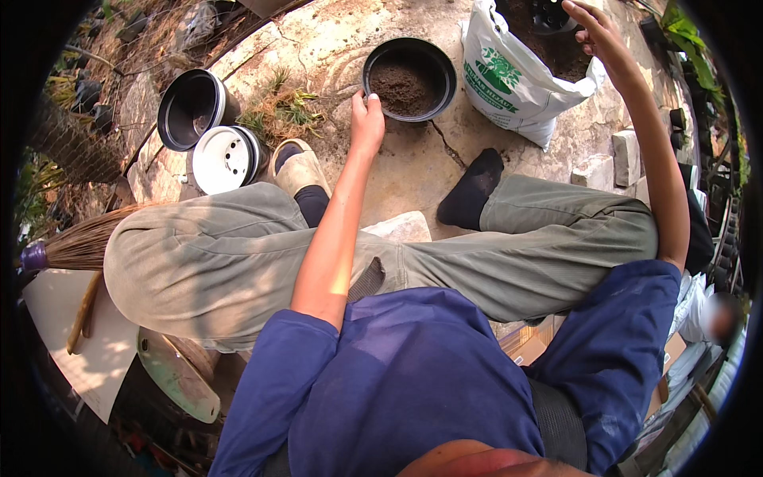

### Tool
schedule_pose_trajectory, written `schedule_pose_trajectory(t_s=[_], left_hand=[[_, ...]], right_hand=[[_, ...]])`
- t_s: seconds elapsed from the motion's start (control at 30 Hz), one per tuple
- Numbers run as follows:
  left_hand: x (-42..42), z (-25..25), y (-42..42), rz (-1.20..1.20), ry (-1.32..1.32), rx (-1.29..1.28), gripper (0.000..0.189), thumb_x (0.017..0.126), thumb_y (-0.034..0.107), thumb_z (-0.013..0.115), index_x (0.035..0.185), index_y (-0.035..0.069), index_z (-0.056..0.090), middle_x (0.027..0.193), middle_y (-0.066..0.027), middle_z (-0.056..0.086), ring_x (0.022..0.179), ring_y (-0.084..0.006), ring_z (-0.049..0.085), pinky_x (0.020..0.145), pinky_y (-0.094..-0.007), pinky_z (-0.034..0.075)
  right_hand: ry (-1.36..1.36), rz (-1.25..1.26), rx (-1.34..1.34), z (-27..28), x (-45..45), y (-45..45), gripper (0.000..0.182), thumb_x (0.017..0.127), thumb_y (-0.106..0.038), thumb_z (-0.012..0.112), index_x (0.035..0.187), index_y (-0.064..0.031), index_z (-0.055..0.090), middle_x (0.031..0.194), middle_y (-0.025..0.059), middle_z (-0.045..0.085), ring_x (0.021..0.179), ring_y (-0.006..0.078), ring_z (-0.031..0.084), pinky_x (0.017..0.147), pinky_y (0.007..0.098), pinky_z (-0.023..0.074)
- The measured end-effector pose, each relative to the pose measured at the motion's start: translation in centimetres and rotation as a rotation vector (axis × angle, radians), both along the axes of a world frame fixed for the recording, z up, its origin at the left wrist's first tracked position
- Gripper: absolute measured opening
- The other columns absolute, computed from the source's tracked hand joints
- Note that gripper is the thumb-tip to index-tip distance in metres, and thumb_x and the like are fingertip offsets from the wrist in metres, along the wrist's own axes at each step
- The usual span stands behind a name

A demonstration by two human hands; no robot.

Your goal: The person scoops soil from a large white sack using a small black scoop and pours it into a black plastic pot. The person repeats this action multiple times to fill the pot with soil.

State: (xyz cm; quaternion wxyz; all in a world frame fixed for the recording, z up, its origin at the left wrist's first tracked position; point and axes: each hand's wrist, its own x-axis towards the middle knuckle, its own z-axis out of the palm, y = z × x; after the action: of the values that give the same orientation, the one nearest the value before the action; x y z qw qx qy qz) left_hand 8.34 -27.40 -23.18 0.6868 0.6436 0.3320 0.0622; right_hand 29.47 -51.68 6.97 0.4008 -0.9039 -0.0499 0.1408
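My left hand (366, 122) grips the near rim of a round black plastic plant pot (441, 101), its thumb on the edge. Dark, crumbly soil (402, 88) lies inside the pot, which stands on the cracked concrete ground. Raised above the right side of a white sack (506, 89) with green print, my right hand (596, 36) has its fingers apart and holds nothing that I can see. The sack is open at the top and has dark soil (566, 59) in it. Another black pot with holes (548, 16) is partly visible at the sack's mouth.
An empty black pot (185, 110) and a white pot with drainage holes (222, 160), nested in black ones, are at the left. Uprooted grass (289, 113) lies beside them. Pale blocks (626, 158) are at the right; a twig broom (83, 238) lies by my left knee.
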Motion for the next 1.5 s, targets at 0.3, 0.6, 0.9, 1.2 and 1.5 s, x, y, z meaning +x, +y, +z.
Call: schedule_pose_trajectory(t_s=[0.3, 0.6, 0.9, 1.2, 1.5], left_hand=[[-0.4, 1.0, -0.1, -0.003, -0.037, -0.008, 0.045, 0.098, 0.025, 0.044, 0.130, -0.007, 0.041, 0.118, -0.0213, 0.056, 0.109, -0.0257, 0.053, 0.097, -0.0344, 0.039], [-0.3, 1.6, -0.3, -0.007, 0.004, -0.008, 0.043, 0.098, 0.024, 0.044, 0.129, -0.006, 0.042, 0.119, -0.0214, 0.056, 0.110, -0.0266, 0.054, 0.097, -0.0351, 0.039], [-0.1, 1.0, -0.3, 0.004, -0.010, -0.030, 0.042, 0.098, 0.023, 0.043, 0.129, -0.005, 0.042, 0.118, -0.0212, 0.056, 0.109, -0.0275, 0.054, 0.097, -0.0360, 0.039], [0.3, 1.9, -0.5, 0.014, 0.031, -0.023, 0.044, 0.098, 0.024, 0.043, 0.131, -0.006, 0.041, 0.121, -0.0213, 0.056, 0.111, -0.0278, 0.054, 0.098, -0.0364, 0.039], [0.3, 3.1, -0.6, -0.023, 0.013, 0.059, 0.045, 0.098, 0.025, 0.042, 0.131, -0.006, 0.039, 0.119, -0.0218, 0.057, 0.110, -0.0281, 0.055, 0.098, -0.0361, 0.038]], right_hand=[[-0.818, 0.331, -0.525, 0.4, -1.5, 2.1, 0.076, 0.070, -0.041, 0.078, 0.126, -0.0006, 0.045, 0.112, 0.0198, 0.054, 0.103, 0.0312, 0.057, 0.087, 0.0401, 0.0474], [-0.474, 0.369, -0.823, -7.8, 1.8, -5.6, 0.082, 0.074, -0.051, 0.070, 0.136, -0.0078, 0.041, 0.130, 0.0198, 0.050, 0.115, 0.0358, 0.055, 0.095, 0.0412, 0.0456], [-0.406, 0.352, -0.660, -7.5, 3.4, -6.2, 0.079, 0.075, -0.051, 0.071, 0.132, -0.0033, 0.044, 0.122, 0.0213, 0.055, 0.110, 0.0358, 0.057, 0.093, 0.0430, 0.0460], [-0.350, 0.378, -0.803, -8.2, 3.2, -5.1, 0.079, 0.073, -0.048, 0.068, 0.130, 0.0015, 0.046, 0.114, 0.0247, 0.059, 0.105, 0.0364, 0.059, 0.091, 0.0408, 0.0461], [-0.524, 0.040, -0.712, -7.4, 6.0, -4.3, 0.088, 0.074, -0.060, 0.068, 0.125, 0.0084, 0.046, 0.119, 0.0310, 0.053, 0.111, 0.0407, 0.055, 0.093, 0.0447, 0.0451]])
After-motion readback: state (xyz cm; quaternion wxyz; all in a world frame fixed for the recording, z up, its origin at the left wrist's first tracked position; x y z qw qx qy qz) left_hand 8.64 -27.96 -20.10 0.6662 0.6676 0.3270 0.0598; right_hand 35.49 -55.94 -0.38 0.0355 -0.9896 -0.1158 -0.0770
